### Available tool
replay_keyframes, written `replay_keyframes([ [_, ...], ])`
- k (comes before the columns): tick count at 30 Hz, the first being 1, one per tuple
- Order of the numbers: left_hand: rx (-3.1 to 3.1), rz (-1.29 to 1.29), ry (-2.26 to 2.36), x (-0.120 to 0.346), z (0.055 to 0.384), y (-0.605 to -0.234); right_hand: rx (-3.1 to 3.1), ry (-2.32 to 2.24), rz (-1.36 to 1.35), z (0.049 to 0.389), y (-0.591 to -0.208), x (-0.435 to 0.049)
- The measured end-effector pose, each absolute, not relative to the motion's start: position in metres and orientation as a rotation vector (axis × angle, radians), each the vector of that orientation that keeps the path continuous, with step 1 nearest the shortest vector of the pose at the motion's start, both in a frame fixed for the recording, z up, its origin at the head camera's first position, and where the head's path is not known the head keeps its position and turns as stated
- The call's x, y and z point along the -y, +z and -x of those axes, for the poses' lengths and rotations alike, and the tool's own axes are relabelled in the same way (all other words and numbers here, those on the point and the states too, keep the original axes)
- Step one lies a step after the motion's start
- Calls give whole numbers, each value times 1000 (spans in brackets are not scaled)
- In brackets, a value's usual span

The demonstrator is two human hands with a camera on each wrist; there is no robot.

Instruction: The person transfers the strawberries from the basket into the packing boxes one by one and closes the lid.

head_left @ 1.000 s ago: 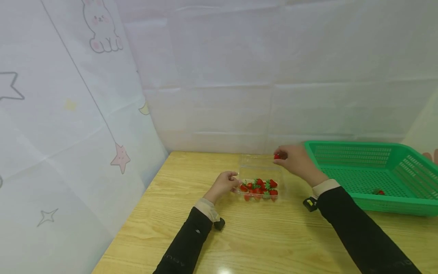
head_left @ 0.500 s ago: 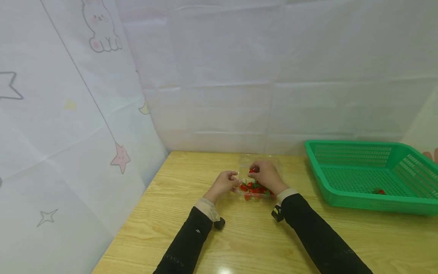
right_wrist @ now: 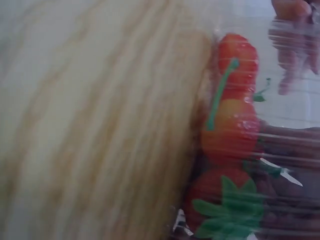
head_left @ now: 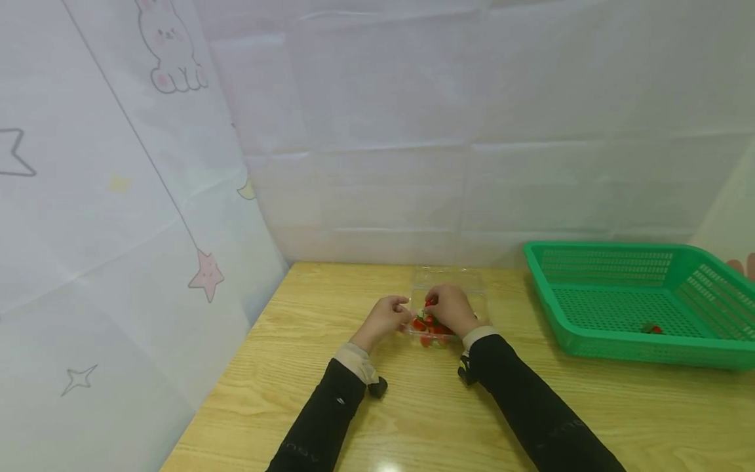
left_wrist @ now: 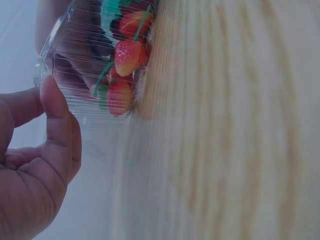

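Note:
A clear plastic clamshell box [head_left: 475, 282] stands on the table with its lid raised at the back. Inside are several red strawberries [left_wrist: 129, 57], some with green stems or leaves, pressed against the ribbed front wall. My left hand [head_left: 383, 320] pinches the box's left rim between thumb and finger. My right hand [head_left: 455, 308] reaches into the box from the right and pinches a small red strawberry [head_left: 428, 303] just above the others. Seen from the right wrist, a leafy strawberry [right_wrist: 225, 200] lies behind the plastic; the right fingers are mostly hidden there.
A green slotted plastic basket [head_left: 643, 337] stands to the right, with one red strawberry [head_left: 656, 330] on its floor. The wooden table [head_left: 330, 288] ends at a white printed cloth [head_left: 377, 164] behind and on the left.
My right hand has moved left from beside the basket and down into the box, carrying the strawberry. The left hand stays at the box's rim.

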State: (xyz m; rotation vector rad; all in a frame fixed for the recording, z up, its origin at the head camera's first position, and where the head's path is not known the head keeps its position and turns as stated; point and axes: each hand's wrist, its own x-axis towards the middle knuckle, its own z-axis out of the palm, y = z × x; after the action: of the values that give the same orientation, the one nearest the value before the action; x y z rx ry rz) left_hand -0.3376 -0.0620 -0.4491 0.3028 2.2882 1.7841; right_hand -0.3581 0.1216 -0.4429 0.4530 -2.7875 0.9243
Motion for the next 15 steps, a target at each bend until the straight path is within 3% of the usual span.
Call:
replay_keyframes([
  [15,-2305,-336,1768,63,335,-447,2984,653,-361,357,-438,-112],
])
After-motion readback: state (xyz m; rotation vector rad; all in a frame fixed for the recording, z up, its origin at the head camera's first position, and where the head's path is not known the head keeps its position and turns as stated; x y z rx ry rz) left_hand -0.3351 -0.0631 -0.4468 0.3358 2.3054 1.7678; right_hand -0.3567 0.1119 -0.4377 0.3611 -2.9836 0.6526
